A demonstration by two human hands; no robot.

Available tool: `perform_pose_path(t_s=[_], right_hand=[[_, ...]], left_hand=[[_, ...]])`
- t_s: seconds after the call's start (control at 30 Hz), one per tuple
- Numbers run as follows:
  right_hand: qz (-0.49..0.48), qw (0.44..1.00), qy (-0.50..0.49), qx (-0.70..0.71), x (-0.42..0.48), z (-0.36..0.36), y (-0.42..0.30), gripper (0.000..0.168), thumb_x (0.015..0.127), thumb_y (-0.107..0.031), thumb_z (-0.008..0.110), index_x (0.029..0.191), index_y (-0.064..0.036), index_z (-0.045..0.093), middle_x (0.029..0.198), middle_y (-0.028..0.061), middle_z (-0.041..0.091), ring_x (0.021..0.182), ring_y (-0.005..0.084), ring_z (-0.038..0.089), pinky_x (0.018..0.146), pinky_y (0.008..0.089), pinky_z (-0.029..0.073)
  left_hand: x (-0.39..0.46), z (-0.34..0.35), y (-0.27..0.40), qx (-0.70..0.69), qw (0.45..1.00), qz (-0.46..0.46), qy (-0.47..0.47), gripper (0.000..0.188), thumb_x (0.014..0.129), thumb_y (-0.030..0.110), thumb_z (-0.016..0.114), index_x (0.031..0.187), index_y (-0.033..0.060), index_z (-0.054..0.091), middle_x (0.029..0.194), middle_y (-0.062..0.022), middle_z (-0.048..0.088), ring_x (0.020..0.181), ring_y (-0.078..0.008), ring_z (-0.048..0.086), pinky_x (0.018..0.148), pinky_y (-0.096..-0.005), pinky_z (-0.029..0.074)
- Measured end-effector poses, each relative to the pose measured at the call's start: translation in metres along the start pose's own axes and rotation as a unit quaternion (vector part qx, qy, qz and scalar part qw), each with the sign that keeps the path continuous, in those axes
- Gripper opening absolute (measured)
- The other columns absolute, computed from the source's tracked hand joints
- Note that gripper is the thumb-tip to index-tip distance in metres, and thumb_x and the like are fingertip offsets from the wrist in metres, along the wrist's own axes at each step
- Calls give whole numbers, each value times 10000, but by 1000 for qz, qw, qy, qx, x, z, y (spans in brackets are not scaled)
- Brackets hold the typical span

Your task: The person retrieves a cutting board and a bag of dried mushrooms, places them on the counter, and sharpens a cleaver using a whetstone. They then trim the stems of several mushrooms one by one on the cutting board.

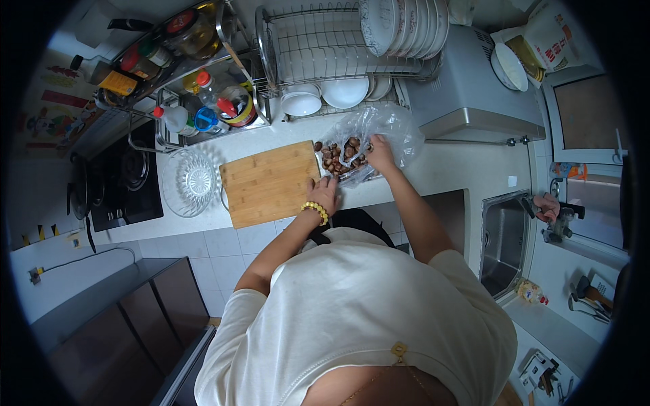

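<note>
A clear plastic bag (pixel 401 129) lies on the counter, its mouth spread around a heap of brown chestnuts (pixel 332 160). My right hand (pixel 381 154) is at the bag's mouth, fingers bent and closed on the plastic; whether a chestnut is also between the fingertips is hard to see. One loose chestnut (pixel 318 146) sits by the far right corner of a wooden cutting board (pixel 269 182). My left hand (pixel 323 194), with a yellow bead bracelet at the wrist, rests over the board's near right edge, fingers apart, fingertips close to the bag.
Left of the board stands a clear glass bowl (pixel 190 181), then a black cooktop (pixel 129 177). Behind are a condiment rack (pixel 244 96) with bottles and a wire dish rack (pixel 315 45) with plates. A range hood (pixel 467 86) and a sink (pixel 504 243) are to the right.
</note>
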State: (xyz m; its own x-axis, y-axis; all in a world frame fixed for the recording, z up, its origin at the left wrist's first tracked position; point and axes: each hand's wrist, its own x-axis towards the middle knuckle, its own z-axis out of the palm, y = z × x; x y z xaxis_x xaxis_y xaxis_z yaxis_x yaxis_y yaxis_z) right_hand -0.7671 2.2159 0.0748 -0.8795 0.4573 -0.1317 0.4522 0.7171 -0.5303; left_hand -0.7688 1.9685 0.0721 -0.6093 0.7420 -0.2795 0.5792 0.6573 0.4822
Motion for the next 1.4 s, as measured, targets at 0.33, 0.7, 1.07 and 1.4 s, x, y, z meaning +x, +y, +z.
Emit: perform_pose_path(t_s=[0.33, 0.7, 1.07, 1.4], right_hand=[[116, 944, -68, 301, 37, 29, -33, 479, 793, -174, 672, 1180, 25, 472, 1201, 215, 530, 1026, 304, 576, 883, 372, 463], [101, 928, -165, 318, 31, 4, -18, 264, 864, -41, 535, 1118, 23, 567, 954, 94, 632, 835, 168, 604, 681, 270, 494], [-57, 889, -339, 303, 17, -67, -128, 258, 885, -63, 538, 1129, 14, 572, 955, 99, 639, 834, 153, 618, 662, 277, 525], [-351, 853, -162, 350, 106, -143, -360, 199, 872, -54, 538, 1054, -1, 599, 807, 60, 620, 683, 108, 600, 627, 272, 482]], left_hand=[[55, -13, -21, -168, 975, -135, -51, 794, 821, 74, 520, 1493, 177, 108, 1270, -257, 507, 1092, -407, 557, 922, -428, 459], [37, -15, -28, -244, 963, -50, 101, 452, 779, 16, 558, 1225, 54, 495, 1124, -234, 561, 996, -394, 558, 882, -421, 471], [-17, -41, -35, -400, 909, -53, 103, 230, 910, 41, 536, 1130, -14, 574, 990, -64, 636, 887, -124, 589, 817, -264, 483], [-95, -98, -43, -485, 840, -131, 207, 256, 933, 101, 564, 1172, 12, 569, 1009, -25, 625, 902, -86, 586, 798, -232, 484]])
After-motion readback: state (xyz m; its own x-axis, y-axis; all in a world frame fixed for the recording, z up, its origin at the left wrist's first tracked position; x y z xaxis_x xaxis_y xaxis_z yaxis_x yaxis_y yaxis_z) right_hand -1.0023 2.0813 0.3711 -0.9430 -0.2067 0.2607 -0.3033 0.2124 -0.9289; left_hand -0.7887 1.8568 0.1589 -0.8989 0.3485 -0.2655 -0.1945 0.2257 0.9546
